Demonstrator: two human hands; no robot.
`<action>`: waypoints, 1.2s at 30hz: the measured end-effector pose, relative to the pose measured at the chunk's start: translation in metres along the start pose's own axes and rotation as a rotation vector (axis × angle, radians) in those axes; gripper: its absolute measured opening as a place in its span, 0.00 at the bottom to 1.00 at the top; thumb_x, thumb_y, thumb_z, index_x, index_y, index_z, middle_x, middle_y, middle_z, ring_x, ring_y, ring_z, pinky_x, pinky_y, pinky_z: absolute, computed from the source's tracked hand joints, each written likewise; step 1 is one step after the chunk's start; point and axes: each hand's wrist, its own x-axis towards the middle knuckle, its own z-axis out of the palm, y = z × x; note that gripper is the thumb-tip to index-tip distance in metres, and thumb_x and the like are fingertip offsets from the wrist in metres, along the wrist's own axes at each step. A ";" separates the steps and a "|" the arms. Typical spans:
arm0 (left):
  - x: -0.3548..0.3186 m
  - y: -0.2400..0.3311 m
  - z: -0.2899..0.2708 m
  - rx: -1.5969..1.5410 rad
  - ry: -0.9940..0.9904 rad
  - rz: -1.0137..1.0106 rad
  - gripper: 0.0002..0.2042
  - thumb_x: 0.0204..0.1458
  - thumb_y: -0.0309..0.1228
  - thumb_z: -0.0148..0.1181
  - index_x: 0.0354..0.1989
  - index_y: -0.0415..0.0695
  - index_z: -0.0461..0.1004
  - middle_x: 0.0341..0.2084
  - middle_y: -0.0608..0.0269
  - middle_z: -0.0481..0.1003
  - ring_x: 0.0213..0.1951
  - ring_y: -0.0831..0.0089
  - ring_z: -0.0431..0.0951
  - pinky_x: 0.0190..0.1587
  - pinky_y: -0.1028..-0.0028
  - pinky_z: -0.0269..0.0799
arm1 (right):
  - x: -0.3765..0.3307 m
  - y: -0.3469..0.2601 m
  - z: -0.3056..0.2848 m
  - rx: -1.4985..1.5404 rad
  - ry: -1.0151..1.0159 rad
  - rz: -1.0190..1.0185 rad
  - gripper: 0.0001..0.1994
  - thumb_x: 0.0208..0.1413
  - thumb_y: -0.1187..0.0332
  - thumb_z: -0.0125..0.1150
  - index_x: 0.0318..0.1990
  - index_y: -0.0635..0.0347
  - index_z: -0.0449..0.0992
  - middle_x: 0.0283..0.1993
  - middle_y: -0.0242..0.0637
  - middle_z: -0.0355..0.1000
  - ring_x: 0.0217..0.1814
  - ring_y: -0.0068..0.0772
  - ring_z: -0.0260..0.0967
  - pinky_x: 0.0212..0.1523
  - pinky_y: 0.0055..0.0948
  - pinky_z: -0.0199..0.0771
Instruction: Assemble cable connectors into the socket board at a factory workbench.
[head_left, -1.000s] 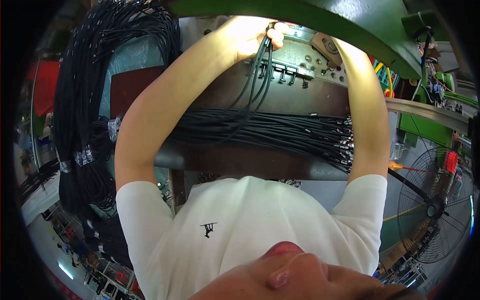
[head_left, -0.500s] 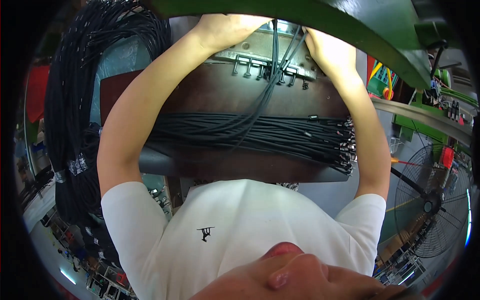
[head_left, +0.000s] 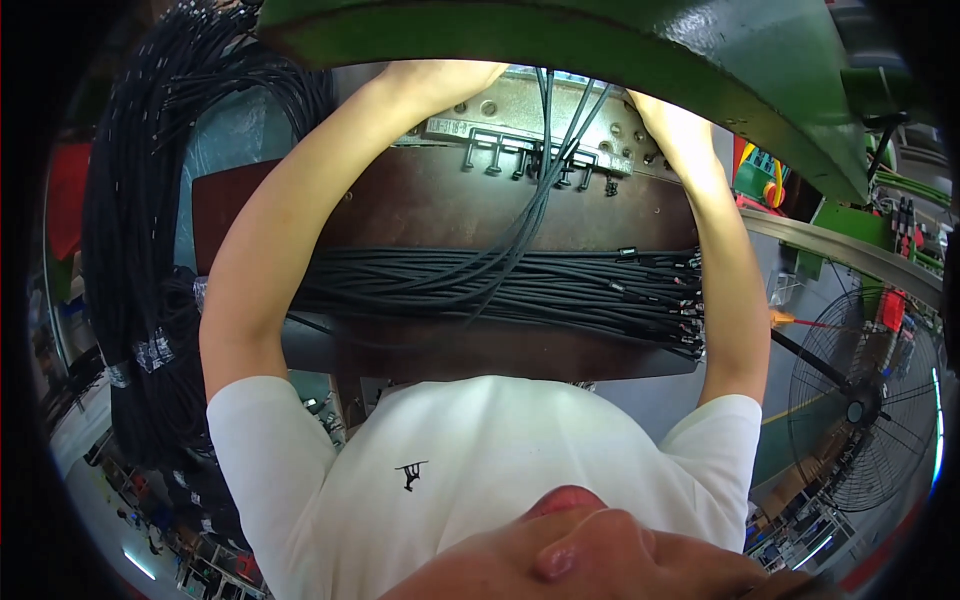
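Observation:
Both my arms reach up to the metal plate of a machine. My left hand rests by the plate's left part, its fingers hidden behind the green machine frame. On the right side my right hand reaches under the same frame, and its fingers do not show either. A few black cables run between my hands from the plate's far side toward me. They cross a branched black plastic piece at the plate's near edge. What my fingers touch cannot be seen.
A thick row of black cables with metal ends at the right lies across the dark brown board. A large hank of black cables hangs at the left. A fan stands at the right, beyond a pale rail.
The board, plate and cables sit slightly lower in the picture. The green frame now covers more of both hands. The cables still run between them.

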 end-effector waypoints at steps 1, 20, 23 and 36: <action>0.000 0.002 -0.006 -0.148 0.004 -0.052 0.06 0.52 0.30 0.56 0.27 0.43 0.74 0.19 0.59 0.73 0.22 0.67 0.74 0.27 0.70 0.72 | 0.001 -0.008 -0.007 0.177 -0.011 0.177 0.07 0.52 0.67 0.60 0.34 0.61 0.79 0.28 0.42 0.75 0.30 0.42 0.73 0.33 0.36 0.72; -0.265 0.202 -0.167 -0.670 -0.967 -0.908 0.20 0.53 0.37 0.55 0.51 0.40 0.71 0.48 0.46 0.73 0.51 0.49 0.70 0.55 0.61 0.64 | -0.329 -0.168 -0.164 0.583 -0.336 1.169 0.31 0.54 0.64 0.60 0.63 0.66 0.58 0.64 0.46 0.59 0.68 0.39 0.53 0.66 0.35 0.51; -0.302 0.208 -0.137 -0.459 -0.713 -0.936 0.21 0.55 0.38 0.52 0.55 0.40 0.69 0.55 0.48 0.68 0.57 0.51 0.66 0.60 0.60 0.58 | -0.393 -0.203 -0.131 0.847 -0.298 1.429 0.23 0.58 0.69 0.54 0.61 0.66 0.62 0.63 0.48 0.61 0.63 0.44 0.58 0.64 0.36 0.55; -0.282 0.205 -0.134 -0.394 -0.649 -0.863 0.17 0.54 0.36 0.53 0.48 0.40 0.73 0.48 0.49 0.72 0.50 0.52 0.70 0.54 0.60 0.64 | -0.346 -0.193 -0.115 0.446 -0.251 0.941 0.16 0.53 0.72 0.59 0.50 0.64 0.72 0.50 0.46 0.71 0.53 0.48 0.66 0.55 0.40 0.65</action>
